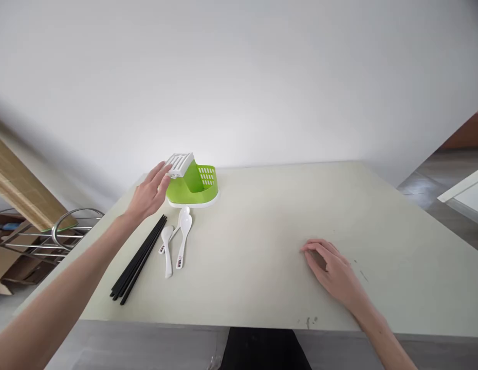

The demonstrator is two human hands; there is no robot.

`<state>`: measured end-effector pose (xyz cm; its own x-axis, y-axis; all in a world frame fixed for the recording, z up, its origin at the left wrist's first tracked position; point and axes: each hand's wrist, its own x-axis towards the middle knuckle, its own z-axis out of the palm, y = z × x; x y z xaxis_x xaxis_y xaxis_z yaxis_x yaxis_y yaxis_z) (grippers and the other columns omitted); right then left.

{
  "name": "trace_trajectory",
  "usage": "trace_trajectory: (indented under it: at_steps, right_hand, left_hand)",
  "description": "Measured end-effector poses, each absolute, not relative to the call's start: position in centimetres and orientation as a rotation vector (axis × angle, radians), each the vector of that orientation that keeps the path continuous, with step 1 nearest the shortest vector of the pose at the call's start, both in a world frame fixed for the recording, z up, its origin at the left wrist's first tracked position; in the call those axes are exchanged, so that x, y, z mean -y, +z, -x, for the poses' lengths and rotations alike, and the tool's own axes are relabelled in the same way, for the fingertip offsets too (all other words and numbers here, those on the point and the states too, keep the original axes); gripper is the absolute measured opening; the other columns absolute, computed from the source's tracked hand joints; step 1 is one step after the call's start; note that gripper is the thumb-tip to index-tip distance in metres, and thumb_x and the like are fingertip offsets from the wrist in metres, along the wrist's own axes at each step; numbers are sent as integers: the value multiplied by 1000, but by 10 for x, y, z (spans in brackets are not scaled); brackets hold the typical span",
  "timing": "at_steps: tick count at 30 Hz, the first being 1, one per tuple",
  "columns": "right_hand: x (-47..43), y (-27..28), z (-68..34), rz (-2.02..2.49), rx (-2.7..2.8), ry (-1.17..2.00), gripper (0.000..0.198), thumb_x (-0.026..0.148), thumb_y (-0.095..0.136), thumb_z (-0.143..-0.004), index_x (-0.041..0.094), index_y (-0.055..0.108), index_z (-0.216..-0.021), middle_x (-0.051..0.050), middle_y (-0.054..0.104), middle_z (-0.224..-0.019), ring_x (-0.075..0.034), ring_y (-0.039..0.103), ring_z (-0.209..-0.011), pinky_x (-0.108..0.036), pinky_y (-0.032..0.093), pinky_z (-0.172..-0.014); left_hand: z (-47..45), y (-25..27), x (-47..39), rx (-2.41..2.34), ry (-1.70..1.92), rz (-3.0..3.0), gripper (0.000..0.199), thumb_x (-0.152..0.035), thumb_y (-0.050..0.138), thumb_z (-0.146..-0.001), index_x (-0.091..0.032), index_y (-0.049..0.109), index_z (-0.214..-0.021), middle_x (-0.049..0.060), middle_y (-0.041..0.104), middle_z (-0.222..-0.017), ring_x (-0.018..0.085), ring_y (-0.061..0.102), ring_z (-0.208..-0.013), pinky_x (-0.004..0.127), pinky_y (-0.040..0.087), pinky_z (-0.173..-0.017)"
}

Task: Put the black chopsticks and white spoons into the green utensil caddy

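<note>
At the back left of the table stands a green utensil holder with a white slotted top, a white base and a lattice-sided compartment on its right. My left hand reaches to the left side of the slotted top, fingers stretched and fingertips at its edge; whether they press on it I cannot tell. Below that hand lie several black chopsticks in a slanted bundle. Beside them are white spoons: one on the left, one on the right overlapping a third. My right hand rests on the tabletop, thumb and fingertips together, nothing in them.
The pale table backs onto a white wall. Off its left side are a metal rack, a long cardboard piece and open boxes. A white panel stands off to the right.
</note>
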<state>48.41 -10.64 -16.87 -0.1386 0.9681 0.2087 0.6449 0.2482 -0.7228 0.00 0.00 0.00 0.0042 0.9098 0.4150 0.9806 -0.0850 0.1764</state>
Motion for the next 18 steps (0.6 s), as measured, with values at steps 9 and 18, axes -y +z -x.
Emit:
trace_trajectory:
  at_steps: [9, 18]
  right_hand:
    - [104, -165, -483, 1458, 1870, 641, 35, 50, 44, -107, 28, 71, -106, -13, 69, -124, -29, 67, -113, -33, 56, -65]
    - [104, -166, -483, 1480, 1854, 638, 33, 49, 45, -107, 27, 70, -106, -11, 70, -122, -28, 66, -114, -36, 56, -79]
  left_hand:
    - [-95, -10, -34, 1910, -591, 2324, 66, -60, 16, -110, -34, 37, -166, 4, 27, -177, 33, 64, -131, 51, 51, -110]
    - [-200, -16, -39, 1717, -478, 2506, 65, -60, 22, -110, -30, 34, -167, 10, 26, -176, 33, 69, -119, 50, 58, -95]
